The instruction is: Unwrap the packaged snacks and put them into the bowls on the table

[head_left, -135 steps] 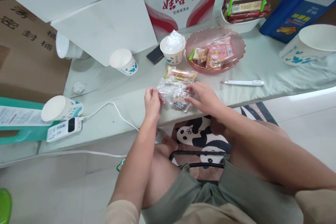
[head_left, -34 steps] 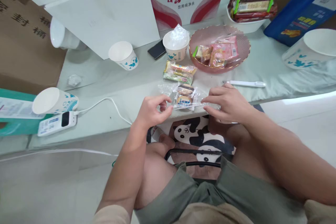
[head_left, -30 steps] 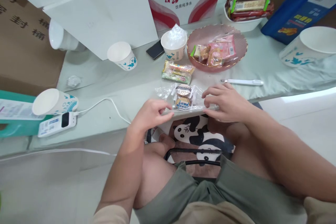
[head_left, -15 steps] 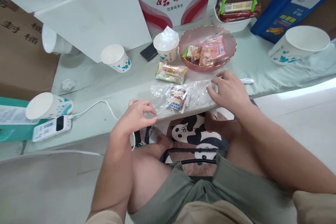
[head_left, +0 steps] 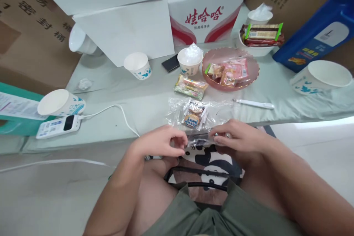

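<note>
At the table's front edge, a clear plastic bag (head_left: 214, 116) lies flat with small wrapped snacks (head_left: 193, 115) on or inside it; I cannot tell which. The bag's near edge stretches between my two hands. My left hand (head_left: 163, 141) pinches its left end, fingers curled towards the thumb. On the other side my right hand (head_left: 236, 136) grips the right end between thumb and fingers. Just beyond the bag are a yellow-wrapped and a green-wrapped snack (head_left: 190, 87), side by side. A white pen-like tool (head_left: 254, 103) rests to the right of the bag.
Behind stand a pink scalloped bowl (head_left: 206, 61) of packets, a paper cup (head_left: 189, 68) stuffed with plastic, another paper cup (head_left: 138, 70) and a black phone-like slab (head_left: 170, 63). A white power bank (head_left: 58, 127) trails a cable at left. A blue bottle (head_left: 312, 33) leans at right.
Both hands have come closer together and nearer to my body, onto the bag's near edge. My right hand has left the pen-like tool's side, uncovering it. The camera view has shifted.
</note>
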Demonstrator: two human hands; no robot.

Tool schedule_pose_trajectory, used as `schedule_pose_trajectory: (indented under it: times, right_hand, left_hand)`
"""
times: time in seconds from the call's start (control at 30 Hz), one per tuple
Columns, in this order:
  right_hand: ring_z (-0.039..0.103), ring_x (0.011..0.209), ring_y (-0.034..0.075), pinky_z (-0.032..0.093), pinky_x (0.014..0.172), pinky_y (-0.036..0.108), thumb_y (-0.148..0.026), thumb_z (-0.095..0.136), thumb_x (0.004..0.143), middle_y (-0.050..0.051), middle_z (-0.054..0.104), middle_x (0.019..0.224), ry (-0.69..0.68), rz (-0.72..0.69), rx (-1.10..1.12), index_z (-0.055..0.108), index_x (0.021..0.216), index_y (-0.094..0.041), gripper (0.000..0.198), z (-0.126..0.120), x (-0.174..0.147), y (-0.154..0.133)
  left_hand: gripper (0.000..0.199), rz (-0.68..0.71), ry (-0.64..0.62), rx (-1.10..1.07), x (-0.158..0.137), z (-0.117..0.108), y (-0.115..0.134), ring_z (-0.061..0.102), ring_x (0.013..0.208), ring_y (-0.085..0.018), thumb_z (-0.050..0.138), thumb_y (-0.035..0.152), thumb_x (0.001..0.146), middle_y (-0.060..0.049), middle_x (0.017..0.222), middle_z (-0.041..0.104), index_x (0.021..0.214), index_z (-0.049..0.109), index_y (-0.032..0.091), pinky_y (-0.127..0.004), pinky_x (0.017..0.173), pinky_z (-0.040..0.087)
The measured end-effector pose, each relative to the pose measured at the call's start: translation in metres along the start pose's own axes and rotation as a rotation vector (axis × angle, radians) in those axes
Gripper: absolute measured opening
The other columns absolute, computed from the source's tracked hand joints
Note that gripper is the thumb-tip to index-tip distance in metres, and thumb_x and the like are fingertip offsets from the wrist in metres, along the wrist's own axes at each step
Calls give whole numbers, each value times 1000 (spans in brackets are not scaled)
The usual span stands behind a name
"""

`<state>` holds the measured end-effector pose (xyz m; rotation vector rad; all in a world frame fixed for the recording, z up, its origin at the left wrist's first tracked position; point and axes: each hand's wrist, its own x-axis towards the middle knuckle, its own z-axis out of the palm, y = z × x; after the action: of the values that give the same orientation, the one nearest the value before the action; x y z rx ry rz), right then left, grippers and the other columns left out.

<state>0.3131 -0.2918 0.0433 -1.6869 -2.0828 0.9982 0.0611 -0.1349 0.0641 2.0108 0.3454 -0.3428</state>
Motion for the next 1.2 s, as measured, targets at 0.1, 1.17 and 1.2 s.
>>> schedule_pose_trajectory:
  times: [0.1,1.17,1.2]
  right_hand:
    - [65,66,20,46,64,33,-35,43,100,5,73,75,100,174,-64,72,97,-22,33,5,7,-2]
    - [70,100,28,56,88,44,-34,70,72,14,65,130,439,196,443,36,150,-19,86,23,70,6]
    - [70,102,29,56,89,45,-35,70,72,15,66,129,436,199,420,39,147,-19,83,24,70,8]
  left_hand:
    - [30,-114,165,-177,-3,-18,-12,71,85,-21,67,40,82,-7,94,78,104,71,20,-34,78,55]
    - [30,-181,575,-1165,62,-35,-38,61,52,-11,69,47,86,-7,94,76,94,52,23,-18,41,29]
    - [31,-187,609,-1111,62,-34,-36,56,48,-9,70,48,87,-6,91,76,93,52,24,-19,41,29]
